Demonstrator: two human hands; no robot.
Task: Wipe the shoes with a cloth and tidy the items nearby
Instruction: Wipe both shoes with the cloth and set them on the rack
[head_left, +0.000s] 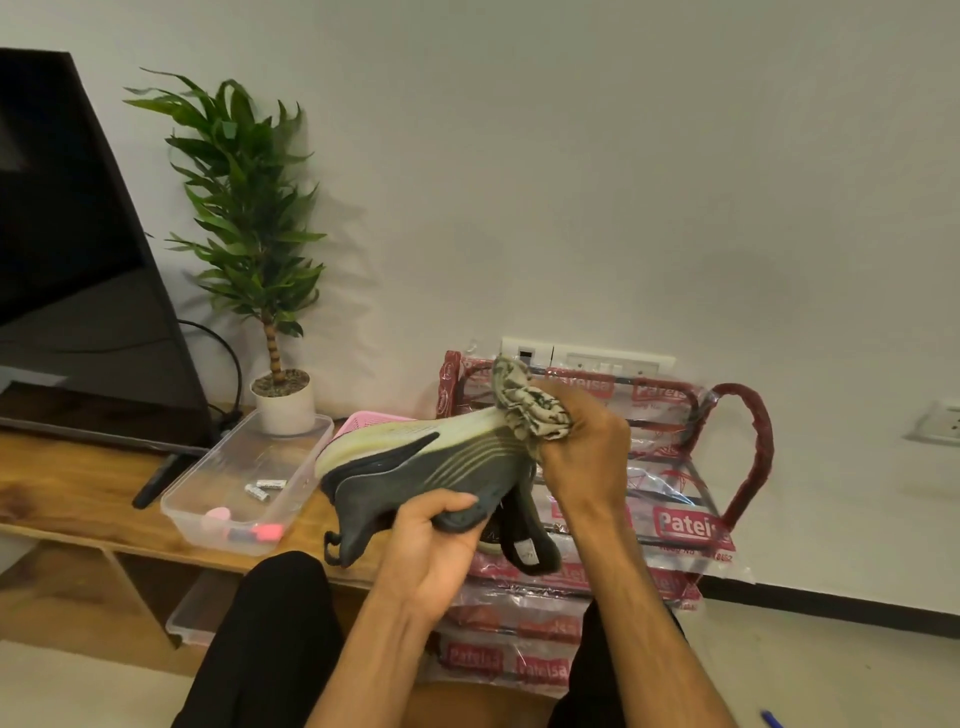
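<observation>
A dark grey sports shoe (415, 475) with pale stripes and a yellowish-white sole is held on its side in the air, sole turned up and away. My left hand (434, 540) grips it from below near the ankle opening. My right hand (582, 447) is closed around a crumpled patterned cloth (524, 402) and presses it against the toe end of the sole. A second dark shoe (530, 540) shows partly behind my left hand, on a red rack wrapped in clear plastic (691, 519).
On the wooden TV bench (67, 493) sit a clear plastic tray (244, 478) holding batteries and small pink items, a potted plant (283, 400), a pink basket (363, 421) and a TV (67, 260). A blue pen (771, 718) lies on the floor at right. My black-trousered knees fill the bottom.
</observation>
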